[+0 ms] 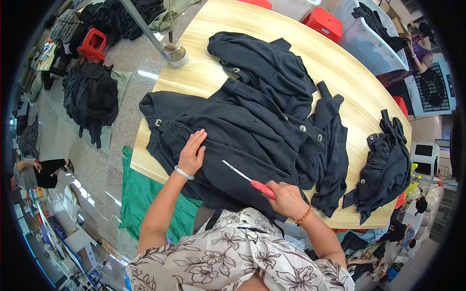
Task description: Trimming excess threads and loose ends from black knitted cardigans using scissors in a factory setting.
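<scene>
A black knit cardigan (228, 126) with ribbed edges and shiny buttons lies spread on the near part of the pale wooden table (204, 72). My left hand (192, 154) rests flat on its left side, fingers stretched out and holding nothing. In my right hand (287, 200) is a red-handled tool with a thin metal blade (236, 169), closed in my fingers above the cloth. Its tip points up and left toward my left hand. What kind of tool it is, I cannot make out. More black knitwear (262, 58) lies bunched just beyond the cardigan.
Another dark garment (386, 165) lies at the table's right edge. A glass jar (174, 52) stands at the far left by a metal pole (143, 24). Beyond the table are red stools (322, 24) and a clear bin (371, 46). Black clothing (91, 97) is heaped on the floor.
</scene>
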{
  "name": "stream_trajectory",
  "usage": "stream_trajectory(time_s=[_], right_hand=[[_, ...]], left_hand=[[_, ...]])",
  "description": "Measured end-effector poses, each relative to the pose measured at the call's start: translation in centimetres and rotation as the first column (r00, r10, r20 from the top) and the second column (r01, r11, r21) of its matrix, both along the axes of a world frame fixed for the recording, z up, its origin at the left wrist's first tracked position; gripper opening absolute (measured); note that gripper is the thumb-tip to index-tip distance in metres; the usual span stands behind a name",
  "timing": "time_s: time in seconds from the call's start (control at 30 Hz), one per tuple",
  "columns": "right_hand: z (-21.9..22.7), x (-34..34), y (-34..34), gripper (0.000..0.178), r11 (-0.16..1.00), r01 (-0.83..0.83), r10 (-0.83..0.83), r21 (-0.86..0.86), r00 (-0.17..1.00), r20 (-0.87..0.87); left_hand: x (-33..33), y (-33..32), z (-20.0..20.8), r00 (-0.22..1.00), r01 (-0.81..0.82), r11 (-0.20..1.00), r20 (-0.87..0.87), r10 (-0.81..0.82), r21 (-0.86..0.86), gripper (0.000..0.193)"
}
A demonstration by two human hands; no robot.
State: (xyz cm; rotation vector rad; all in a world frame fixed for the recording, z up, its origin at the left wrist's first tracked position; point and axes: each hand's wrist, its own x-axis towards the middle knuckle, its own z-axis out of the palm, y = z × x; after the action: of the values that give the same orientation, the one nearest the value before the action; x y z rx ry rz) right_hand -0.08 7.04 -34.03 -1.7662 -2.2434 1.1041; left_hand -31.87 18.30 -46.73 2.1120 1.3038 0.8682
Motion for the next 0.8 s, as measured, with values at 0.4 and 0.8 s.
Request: stream_trajectory(time_s=[0.4, 0.8], right_hand=[[-1.0, -11.5, 8.4, 0.026, 1.000, -0.018, 0.018, 0.006, 1.000, 0.007], [-1.6, -9.2, 5.6, 0.031, 0.986, 0.155, -0.161, -0.056, 0.977, -0.140]], left_hand=[[-6.2, 3.0, -1.8, 0.869, -0.322, 0.922, 0.319, 0.378, -0.215, 0.030], [-10.1, 3.7, -1.3, 0.942, -0.321, 0.821, -0.075, 0.326, -0.472, 0.059]])
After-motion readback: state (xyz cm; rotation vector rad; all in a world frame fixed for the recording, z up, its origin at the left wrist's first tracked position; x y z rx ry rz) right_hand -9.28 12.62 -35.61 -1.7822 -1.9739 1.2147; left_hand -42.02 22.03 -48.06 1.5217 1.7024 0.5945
